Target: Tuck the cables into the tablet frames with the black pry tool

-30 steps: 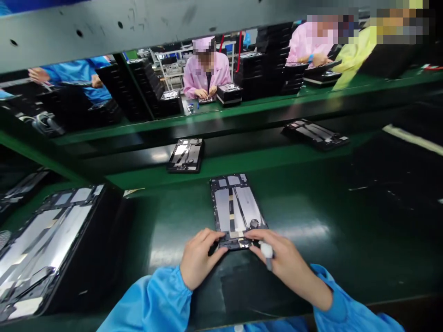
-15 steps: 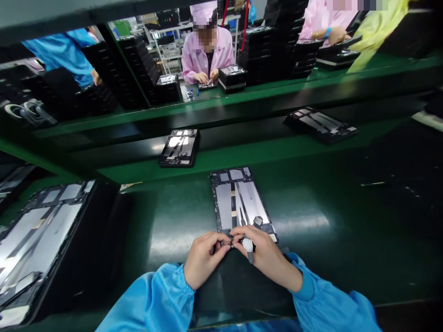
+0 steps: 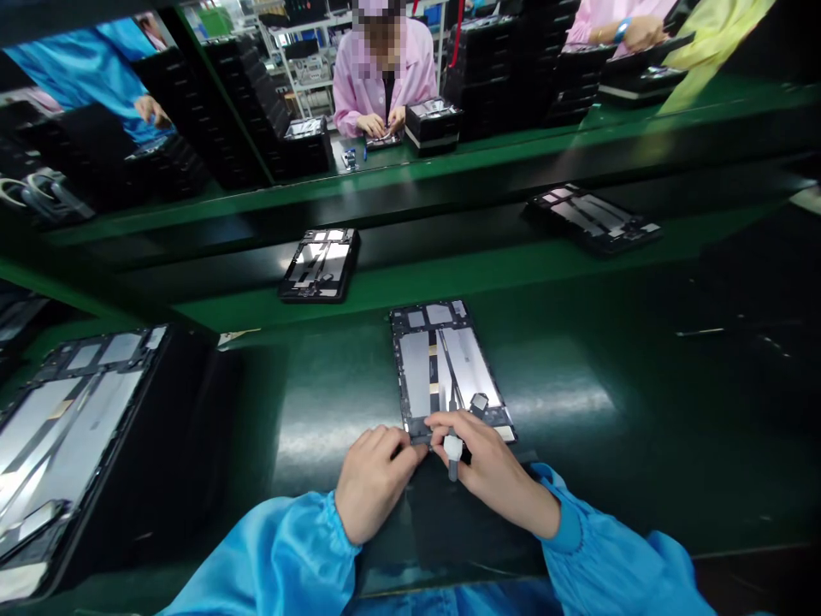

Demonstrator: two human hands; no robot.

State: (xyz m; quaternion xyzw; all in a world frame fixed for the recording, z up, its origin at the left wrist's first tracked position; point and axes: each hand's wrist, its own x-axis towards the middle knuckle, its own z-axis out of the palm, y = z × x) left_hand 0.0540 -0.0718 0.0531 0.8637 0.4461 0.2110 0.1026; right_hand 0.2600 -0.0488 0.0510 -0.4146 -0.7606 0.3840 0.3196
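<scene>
An opened tablet chassis (image 3: 442, 364) with silver plates and a black frame lies on the green bench in front of me. My left hand (image 3: 372, 479) rests curled at its near left corner, fingertips pressing on the frame edge. My right hand (image 3: 487, 466) is closed around a small white-tipped tool (image 3: 452, 449), held point-up over the chassis's near edge. Both arms wear blue sleeves.
A black tray (image 3: 121, 462) holding a similar chassis stands at the left. Two more chassis, one (image 3: 319, 265) and another (image 3: 593, 220), lie on the dark conveyor beyond. Past it, people in pink and blue coats work among stacked black trays (image 3: 256, 111).
My view tilted down, so the far workers rose in the frame. My right hand shifted left along the chassis's near edge with the tool, and my fingers drew closer together.
</scene>
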